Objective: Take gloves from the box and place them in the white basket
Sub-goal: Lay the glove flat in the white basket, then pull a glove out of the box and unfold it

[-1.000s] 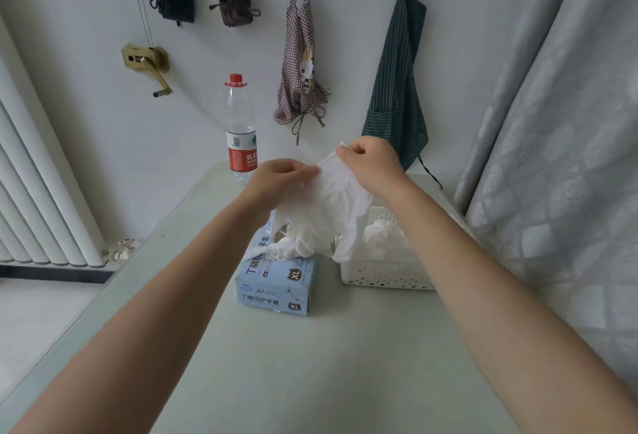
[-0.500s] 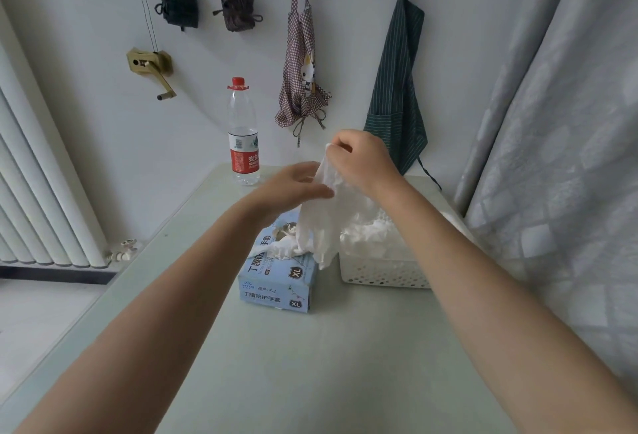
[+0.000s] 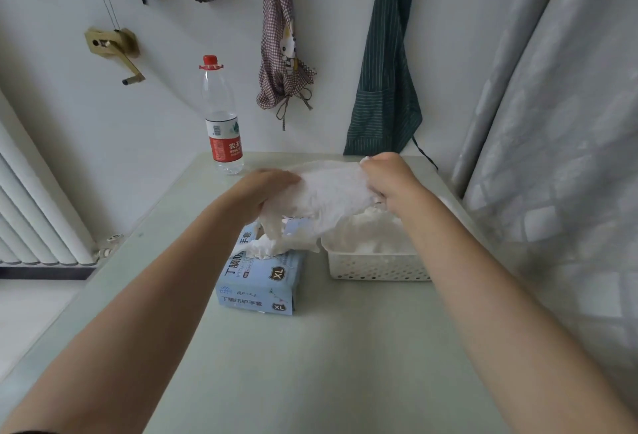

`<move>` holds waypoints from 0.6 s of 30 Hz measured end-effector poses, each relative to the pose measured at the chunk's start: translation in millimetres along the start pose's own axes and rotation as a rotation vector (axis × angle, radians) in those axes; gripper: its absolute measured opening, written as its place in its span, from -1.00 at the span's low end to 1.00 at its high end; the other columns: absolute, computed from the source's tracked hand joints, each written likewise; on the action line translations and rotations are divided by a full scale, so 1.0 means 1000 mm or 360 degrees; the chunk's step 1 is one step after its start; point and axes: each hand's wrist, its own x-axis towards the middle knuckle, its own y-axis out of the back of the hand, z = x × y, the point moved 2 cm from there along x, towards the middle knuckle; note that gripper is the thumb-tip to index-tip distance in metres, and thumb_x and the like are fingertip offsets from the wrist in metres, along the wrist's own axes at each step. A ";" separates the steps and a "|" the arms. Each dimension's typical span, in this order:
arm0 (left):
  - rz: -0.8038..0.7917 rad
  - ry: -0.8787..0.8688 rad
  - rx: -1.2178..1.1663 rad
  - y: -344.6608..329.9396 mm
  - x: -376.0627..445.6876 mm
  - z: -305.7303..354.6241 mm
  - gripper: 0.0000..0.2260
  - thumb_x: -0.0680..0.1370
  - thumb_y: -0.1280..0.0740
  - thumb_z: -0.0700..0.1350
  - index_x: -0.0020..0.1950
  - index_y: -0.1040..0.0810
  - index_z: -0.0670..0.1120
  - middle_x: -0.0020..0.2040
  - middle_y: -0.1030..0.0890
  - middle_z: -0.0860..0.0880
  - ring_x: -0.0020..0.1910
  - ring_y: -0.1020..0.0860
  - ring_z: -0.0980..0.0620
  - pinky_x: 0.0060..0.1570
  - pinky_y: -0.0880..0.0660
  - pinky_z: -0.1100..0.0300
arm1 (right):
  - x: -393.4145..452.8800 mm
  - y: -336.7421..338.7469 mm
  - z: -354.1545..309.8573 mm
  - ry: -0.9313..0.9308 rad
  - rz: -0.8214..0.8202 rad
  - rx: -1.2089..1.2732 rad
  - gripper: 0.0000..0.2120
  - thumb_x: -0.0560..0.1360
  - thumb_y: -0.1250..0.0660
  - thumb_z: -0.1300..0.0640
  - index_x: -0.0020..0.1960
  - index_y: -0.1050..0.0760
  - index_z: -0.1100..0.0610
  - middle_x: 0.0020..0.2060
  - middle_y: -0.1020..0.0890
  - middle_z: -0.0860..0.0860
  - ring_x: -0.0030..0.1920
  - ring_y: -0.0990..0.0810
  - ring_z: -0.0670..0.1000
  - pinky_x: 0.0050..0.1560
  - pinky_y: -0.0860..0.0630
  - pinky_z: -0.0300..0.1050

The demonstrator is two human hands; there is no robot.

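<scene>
The stretched white glove [image 3: 331,192] is hiding the fingertips of both hands, the left hand [image 3: 266,188] and the right hand [image 3: 390,181]. It is also covering the opening of the light blue cardboard glove box [image 3: 262,278]. The right forearm is concealing the far right corner of the white perforated plastic basket [image 3: 376,269]. The picture's top edge is cutting off the green striped apron [image 3: 386,88].

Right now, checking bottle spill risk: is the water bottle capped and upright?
Capped and upright: the water bottle stands on the table with its red cap on.
</scene>
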 end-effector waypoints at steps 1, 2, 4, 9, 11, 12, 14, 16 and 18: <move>0.0076 -0.0067 0.0173 0.002 0.003 0.008 -0.88 0.52 -0.41 -0.11 0.02 -0.57 -0.11 -0.07 -0.60 -0.08 -0.14 -0.56 -0.04 -0.03 -0.55 0.12 | 0.000 -0.001 0.003 -0.0158 -0.0069 0.0196 -0.75 0.59 -0.18 0.22 -0.27 -0.38 0.15 -0.46 -0.40 0.04 -0.45 -0.34 0.03 -0.58 -0.30 -0.34; 0.0129 -0.0119 0.0369 -0.004 0.010 0.016 -0.90 0.52 -0.42 -0.10 -0.01 -0.58 -0.08 -0.12 -0.59 -0.06 -0.18 -0.55 -0.02 -0.12 -0.54 0.20 | 0.004 0.002 0.012 -0.0301 -0.0103 0.0344 -0.86 0.59 -0.20 0.23 -0.15 -0.44 0.18 -0.37 -0.46 0.08 -0.41 -0.40 0.05 -0.59 -0.36 -0.32; 0.0152 -0.0174 0.0711 -0.024 0.023 0.026 -0.92 0.51 -0.42 -0.14 -0.01 -0.61 -0.08 -0.18 -0.56 -0.03 -0.26 -0.51 0.02 -0.32 -0.47 0.29 | 0.014 0.012 0.035 -0.0427 -0.0103 0.0395 -0.94 0.59 -0.20 0.23 0.01 -0.44 0.19 -0.22 -0.49 0.14 -0.38 -0.45 0.07 -0.54 -0.42 -0.28; 0.0065 -0.0322 0.1504 -0.080 0.059 0.010 -0.82 0.48 -0.37 -0.20 0.05 -0.63 -0.04 0.11 -0.57 -0.06 -0.07 -0.49 -0.02 -0.10 -0.44 0.19 | 0.031 0.047 0.092 -0.0314 0.0059 -0.0063 -0.86 0.63 -0.11 0.15 -0.09 -0.33 0.15 -0.17 -0.42 0.12 -0.38 -0.37 0.04 -0.55 -0.34 -0.26; 0.0156 -0.0456 0.1776 -0.095 0.064 0.000 -0.78 0.50 -0.31 -0.21 0.10 -0.60 0.01 0.18 -0.52 -0.05 0.03 -0.49 -0.04 -0.06 -0.46 0.14 | 0.033 0.058 0.104 -0.0217 0.0110 -0.0292 -0.87 0.64 -0.10 0.11 0.02 -0.33 0.17 -0.03 -0.48 0.14 -0.22 -0.46 0.09 -0.34 -0.42 -0.15; 0.0187 -0.0579 0.1808 -0.104 0.064 -0.003 -0.78 0.52 -0.31 -0.19 0.12 -0.59 0.01 0.19 -0.49 -0.06 0.10 -0.48 -0.06 -0.01 -0.46 0.10 | 0.034 0.063 0.107 -0.0161 0.0132 -0.0389 -0.84 0.65 -0.10 0.11 0.10 -0.34 0.20 0.07 -0.51 0.18 -0.08 -0.51 0.14 -0.20 -0.40 -0.12; 0.0101 -0.0861 0.1679 -0.122 0.059 -0.007 -0.84 0.54 -0.32 -0.04 0.09 -0.60 0.02 0.15 -0.52 -0.06 0.15 -0.48 -0.07 0.11 -0.46 0.04 | 0.032 0.070 0.107 -0.0047 0.0166 -0.0568 -0.79 0.66 -0.10 0.11 0.17 -0.33 0.25 0.17 -0.53 0.21 0.12 -0.51 0.19 -0.08 -0.31 -0.11; -0.0130 -0.0976 0.1528 -0.141 0.053 -0.015 -0.75 0.53 -0.28 0.17 0.05 -0.61 0.07 0.11 -0.57 -0.01 0.16 -0.49 -0.03 0.20 -0.44 0.00 | 0.031 0.072 0.108 0.0038 0.0207 -0.0707 -0.82 0.67 -0.08 0.11 0.15 -0.31 0.23 0.14 -0.55 0.20 0.13 -0.52 0.21 -0.10 -0.31 -0.08; -0.0349 -0.0879 0.1572 -0.160 0.049 -0.028 -0.66 0.56 -0.24 0.24 0.20 -0.57 0.10 0.26 -0.54 0.01 0.29 -0.44 -0.02 0.33 -0.36 -0.04 | 0.031 0.075 0.111 0.0108 0.0273 -0.0891 -0.82 0.67 -0.08 0.14 0.19 -0.30 0.23 0.09 -0.58 0.20 0.08 -0.55 0.22 -0.14 -0.33 -0.04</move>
